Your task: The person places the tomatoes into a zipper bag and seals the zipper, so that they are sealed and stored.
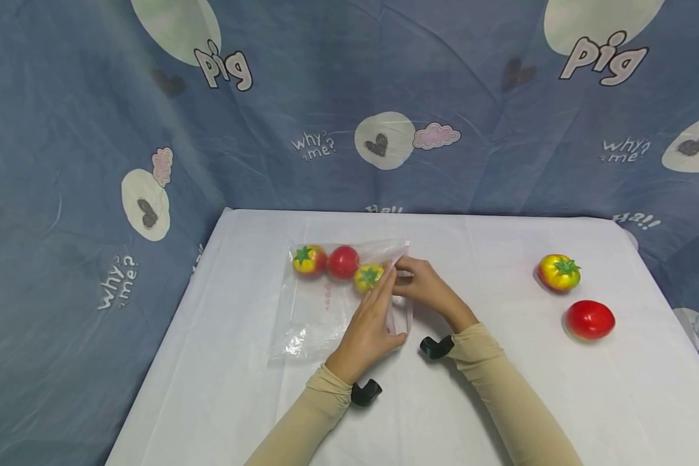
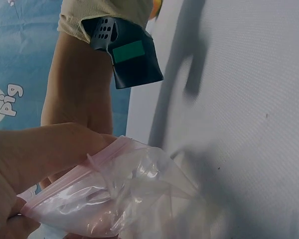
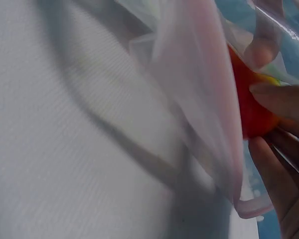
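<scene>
Tomatoes show through the clear bag, which lies left of centre on the white table: a red-and-yellow one at the far left, a red one to its right, and a yellow one nearest the mouth. Our left hand stretches along the pink rim of that mouth, fingers nearly straight and thumb spread to the near side; we touch the film, but cannot tell whether we pinch any. Our right hand has its fingers curled round a tomato at the mouth, perhaps the same yellow one, though we cannot be sure. The film looks limp, so if our left hand slackens, the rim could fold in and block the tomato or catch our knuckles; drawing back with it caught would likely drag the bag right. Letting go too near the mouth might let the round tomato roll out. At the right, another yellow tomato and a red tomato lie loose; a careless sweep of our right sleeve could set them rolling.
</scene>
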Demonstrator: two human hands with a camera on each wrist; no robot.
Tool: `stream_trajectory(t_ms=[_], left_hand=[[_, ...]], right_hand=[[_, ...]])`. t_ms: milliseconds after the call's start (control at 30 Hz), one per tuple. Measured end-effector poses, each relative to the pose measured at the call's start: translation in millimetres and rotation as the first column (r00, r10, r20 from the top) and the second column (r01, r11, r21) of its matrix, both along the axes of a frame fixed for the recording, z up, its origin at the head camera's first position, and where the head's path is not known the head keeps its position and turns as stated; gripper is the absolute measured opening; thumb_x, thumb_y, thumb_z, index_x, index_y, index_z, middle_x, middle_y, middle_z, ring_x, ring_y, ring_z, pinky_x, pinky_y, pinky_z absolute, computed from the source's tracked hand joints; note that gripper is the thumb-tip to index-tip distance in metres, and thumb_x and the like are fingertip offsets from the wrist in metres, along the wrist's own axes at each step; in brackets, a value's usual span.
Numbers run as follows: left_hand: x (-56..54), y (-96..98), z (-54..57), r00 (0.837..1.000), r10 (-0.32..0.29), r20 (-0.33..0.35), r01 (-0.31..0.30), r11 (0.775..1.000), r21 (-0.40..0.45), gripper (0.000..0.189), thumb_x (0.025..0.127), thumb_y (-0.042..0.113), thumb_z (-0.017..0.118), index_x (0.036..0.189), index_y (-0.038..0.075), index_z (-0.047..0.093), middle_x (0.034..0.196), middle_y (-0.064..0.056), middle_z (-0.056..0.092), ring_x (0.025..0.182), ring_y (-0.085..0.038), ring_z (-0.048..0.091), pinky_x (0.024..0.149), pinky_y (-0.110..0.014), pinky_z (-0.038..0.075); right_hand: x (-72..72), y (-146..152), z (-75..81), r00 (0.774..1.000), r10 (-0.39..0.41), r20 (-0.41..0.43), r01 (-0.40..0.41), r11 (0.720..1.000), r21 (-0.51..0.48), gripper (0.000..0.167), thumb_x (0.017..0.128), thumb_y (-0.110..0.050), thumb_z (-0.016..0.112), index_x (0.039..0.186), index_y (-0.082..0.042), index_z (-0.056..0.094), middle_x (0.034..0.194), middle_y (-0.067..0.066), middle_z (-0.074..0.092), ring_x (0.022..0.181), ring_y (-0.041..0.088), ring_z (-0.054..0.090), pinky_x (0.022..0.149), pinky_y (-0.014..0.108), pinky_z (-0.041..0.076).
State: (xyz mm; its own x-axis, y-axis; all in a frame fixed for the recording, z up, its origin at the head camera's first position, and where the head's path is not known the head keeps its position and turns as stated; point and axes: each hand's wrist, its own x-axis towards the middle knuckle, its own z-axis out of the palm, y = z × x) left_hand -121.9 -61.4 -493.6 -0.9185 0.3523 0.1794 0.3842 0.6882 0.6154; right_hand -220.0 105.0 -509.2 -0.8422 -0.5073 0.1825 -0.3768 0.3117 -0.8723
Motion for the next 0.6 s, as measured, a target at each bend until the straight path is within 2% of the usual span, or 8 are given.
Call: stream_trajectory(t_ms=[167,300,367,600], left_hand=[[-1.0,-0.3,0.3,1.000,0.004,-0.002,-0.004,1.000,0.002,0.127,0.070,0.013,0.094,0.167,0.011,0.013,0.176,-0.001,0.013,0.158,-0.023,0.028,0.130,-0.043,0.029],[-1.2,-0.5,0.4,1.000,0.010,-0.004,-0.010,1.000,0.016,0.127,0.069,0.012,0.094,0.167,0.012,0.014,0.176,0.001,0.013,0.156,-0.025,0.033,0.127,-0.042,0.034],[-1.2,-0.7,0.6,1.000,0.010,-0.005,-0.010,1.000,0.021,0.127,0.069,0.011,0.094,0.167,0.012,0.014,0.176,0.001,0.013,0.156,-0.026,0.033,0.127,-0.042,0.034],[-1.1,-1.3,1.4,1.000,0.002,-0.008,-0.002,1.000,0.025,0.129,0.068,0.011,0.094,0.167,0.012,0.012,0.176,-0.001,0.013,0.158,-0.024,0.030,0.128,-0.042,0.033]], right_hand=[[-3.6,0,-0.7,0.997,0.070,0.011,-0.071,0.996,0.054,0.037,0.083,0.002,0.081,0.117,0.008,0.070,0.121,0.025,0.072,0.121,0.045,0.067,0.106,0.051,0.056],[-8.4,3,-2.3,0.992,0.122,0.043,-0.124,0.991,0.046,0.030,0.087,-0.001,0.078,0.116,0.004,0.073,0.122,0.022,0.074,0.122,0.041,0.067,0.110,0.053,0.053],[-10.8,4,-3.0,0.989,0.133,0.057,-0.135,0.990,0.033,0.027,0.088,-0.002,0.078,0.114,0.003,0.074,0.120,0.020,0.075,0.120,0.034,0.069,0.110,0.049,0.053],[-18.6,4,-2.2,0.973,0.182,0.143,-0.177,0.983,-0.045,0.027,0.087,0.002,0.076,0.113,0.009,0.073,0.117,0.024,0.075,0.105,0.002,0.068,0.099,0.021,0.054]])
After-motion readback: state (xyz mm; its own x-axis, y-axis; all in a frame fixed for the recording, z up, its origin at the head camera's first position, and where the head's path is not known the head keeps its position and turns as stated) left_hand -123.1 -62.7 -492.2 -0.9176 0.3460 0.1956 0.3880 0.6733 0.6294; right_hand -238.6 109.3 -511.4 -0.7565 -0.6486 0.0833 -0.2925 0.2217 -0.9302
